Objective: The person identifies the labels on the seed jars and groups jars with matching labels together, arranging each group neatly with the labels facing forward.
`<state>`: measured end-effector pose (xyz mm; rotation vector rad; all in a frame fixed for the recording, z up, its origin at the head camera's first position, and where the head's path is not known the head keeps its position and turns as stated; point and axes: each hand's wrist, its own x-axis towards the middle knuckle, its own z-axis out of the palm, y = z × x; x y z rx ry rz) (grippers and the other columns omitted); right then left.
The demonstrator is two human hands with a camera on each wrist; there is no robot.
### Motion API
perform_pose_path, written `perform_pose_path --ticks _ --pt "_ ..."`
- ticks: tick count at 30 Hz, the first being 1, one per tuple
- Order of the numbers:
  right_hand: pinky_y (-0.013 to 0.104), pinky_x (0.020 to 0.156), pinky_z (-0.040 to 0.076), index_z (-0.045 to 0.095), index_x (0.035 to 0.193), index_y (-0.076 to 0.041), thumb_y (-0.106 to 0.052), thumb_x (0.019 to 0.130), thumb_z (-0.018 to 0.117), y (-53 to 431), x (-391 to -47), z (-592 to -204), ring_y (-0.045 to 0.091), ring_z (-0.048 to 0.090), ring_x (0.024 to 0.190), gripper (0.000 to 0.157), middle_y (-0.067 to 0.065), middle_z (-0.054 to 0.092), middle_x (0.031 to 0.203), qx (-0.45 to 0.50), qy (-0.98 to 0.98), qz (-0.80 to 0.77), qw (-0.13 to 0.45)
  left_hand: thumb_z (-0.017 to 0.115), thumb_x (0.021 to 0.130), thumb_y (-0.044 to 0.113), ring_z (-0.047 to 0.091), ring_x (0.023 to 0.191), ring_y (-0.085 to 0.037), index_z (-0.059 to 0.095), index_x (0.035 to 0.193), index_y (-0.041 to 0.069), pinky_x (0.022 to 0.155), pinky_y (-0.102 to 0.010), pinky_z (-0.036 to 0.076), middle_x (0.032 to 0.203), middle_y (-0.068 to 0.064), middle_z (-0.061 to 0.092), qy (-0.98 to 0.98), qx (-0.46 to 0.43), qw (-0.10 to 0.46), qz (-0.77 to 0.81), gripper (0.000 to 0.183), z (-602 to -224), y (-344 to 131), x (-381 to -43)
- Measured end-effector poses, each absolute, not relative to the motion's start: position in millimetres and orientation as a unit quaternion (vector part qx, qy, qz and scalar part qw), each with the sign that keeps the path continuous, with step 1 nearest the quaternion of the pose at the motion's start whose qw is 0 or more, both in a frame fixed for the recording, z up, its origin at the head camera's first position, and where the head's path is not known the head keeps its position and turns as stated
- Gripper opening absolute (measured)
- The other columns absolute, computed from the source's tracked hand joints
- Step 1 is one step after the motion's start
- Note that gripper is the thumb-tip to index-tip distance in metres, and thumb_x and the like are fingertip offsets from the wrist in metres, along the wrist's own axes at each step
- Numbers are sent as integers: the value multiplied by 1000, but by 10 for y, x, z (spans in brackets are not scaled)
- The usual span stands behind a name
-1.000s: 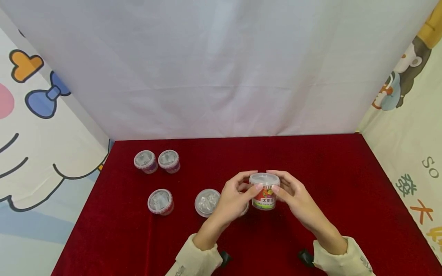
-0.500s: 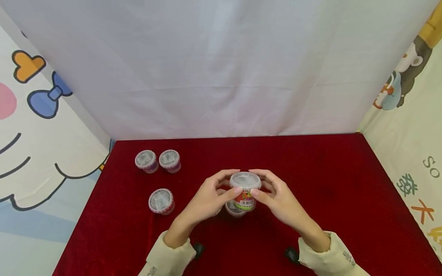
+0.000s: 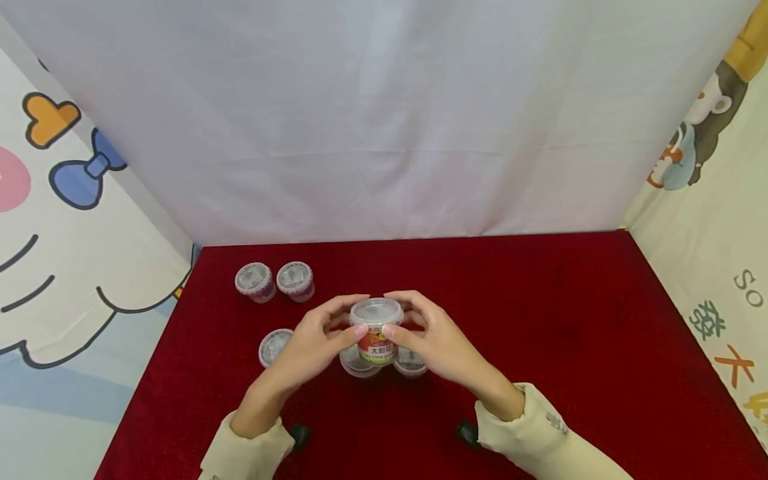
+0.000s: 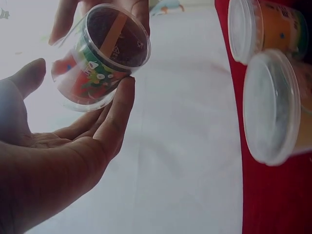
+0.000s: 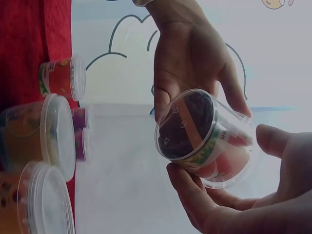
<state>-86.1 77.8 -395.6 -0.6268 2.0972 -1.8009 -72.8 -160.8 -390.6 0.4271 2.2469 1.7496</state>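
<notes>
Both hands hold a clear plastic cup (image 3: pixel 378 340) with a translucent lid and a red and green label carrying Chinese characters. My left hand (image 3: pixel 318 340) grips its left side, thumb at the front. On the opposite side my right hand (image 3: pixel 435 337) does the same, the two thumbs nearly meeting on the label. The cup is raised above the cloth. Through its clear base in the left wrist view, dark contents (image 4: pixel 117 36) and a tan strip (image 4: pixel 113 34) show. Two lidded cups (image 3: pixel 359 365) (image 3: pixel 411 363) stand behind it, partly covered in the head view.
Two more lidded cups (image 3: pixel 255 281) (image 3: pixel 295 280) stand at the back left of the red cloth (image 3: pixel 540 300). Another cup (image 3: pixel 275 345) is partly hidden by the left hand. White fabric (image 3: pixel 384 133) hangs behind, with printed fabric on both sides.
Both hands have carried the cup leftward across the cloth, keeping the same hold. The cup now overlaps the middle lidded cups, and the left hand partly covers the front left one.
</notes>
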Motion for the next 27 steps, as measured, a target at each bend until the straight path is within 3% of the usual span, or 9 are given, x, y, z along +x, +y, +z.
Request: perform_pose_path --ticks 10,18,27 --pt "38 93 60 53 144 2 -17 104 68 466 -949 -3982 34 67 120 47 21 61 134 -221 736 -620 157 58 110 20 54 138 -40 44 156 -3 101 -29 54 152 -26 52 757 135 157 620 53 -3942 -1935 -758" --pt "36 90 61 56 141 -2 -21 101 73 161 -966 -3993 31 67 119 48 16 65 132 -208 748 -609 163 57 109 14 61 129 -12 43 155 -5 98 -25 55 150 -26 51 761 147 153 613 52 -4014 -2244 -754" --pt "27 91 58 57 141 -4 -23 98 78 -212 -944 -4008 25 67 118 51 10 67 130 -216 758 -592 169 54 108 5 65 120 -12 47 152 -6 93 -29 59 137 -1 63 764 178 146 603 46 -4066 -2676 -721"
